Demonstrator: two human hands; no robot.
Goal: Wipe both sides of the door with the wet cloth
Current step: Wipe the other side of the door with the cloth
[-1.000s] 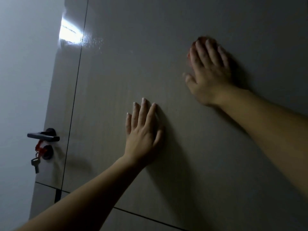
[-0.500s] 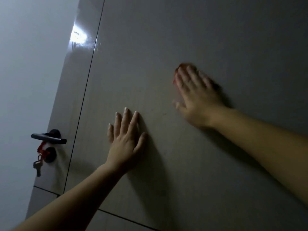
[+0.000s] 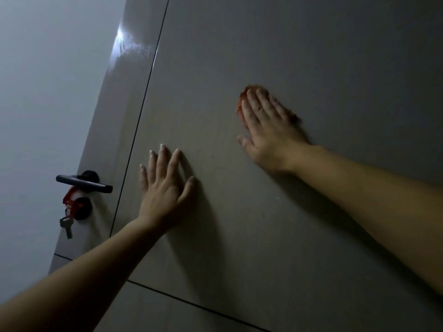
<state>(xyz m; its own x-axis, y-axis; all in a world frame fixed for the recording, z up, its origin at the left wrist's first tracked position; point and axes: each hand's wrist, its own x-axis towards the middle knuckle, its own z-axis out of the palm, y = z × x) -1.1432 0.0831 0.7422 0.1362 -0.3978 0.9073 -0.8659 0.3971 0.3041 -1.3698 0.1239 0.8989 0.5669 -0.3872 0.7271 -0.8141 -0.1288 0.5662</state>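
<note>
on the door (image 3: 311, 56), right hand (image 3: 268, 130) presses red cloth (image 3: 240, 107) flat-fingered, left hand (image 3: 165, 188) rests flat

A dark matte lever handle (image 3: 84, 183) is sticking out sideways, and beneath it a red strap (image 3: 69, 200) is hanging from the round black lock rosette (image 3: 85, 209), dangling a silver metal key (image 3: 67, 228) beside the pale grey wall (image 3: 43, 92)

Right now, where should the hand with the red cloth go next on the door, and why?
Probably slide the right hand, pressed flat on the red cloth, sideways towards the left hand, which rests flat on the door. Wet-looking streaks show only on the upper edge strip. The panel between the hands looks dull, so it is likely unwiped.
</note>
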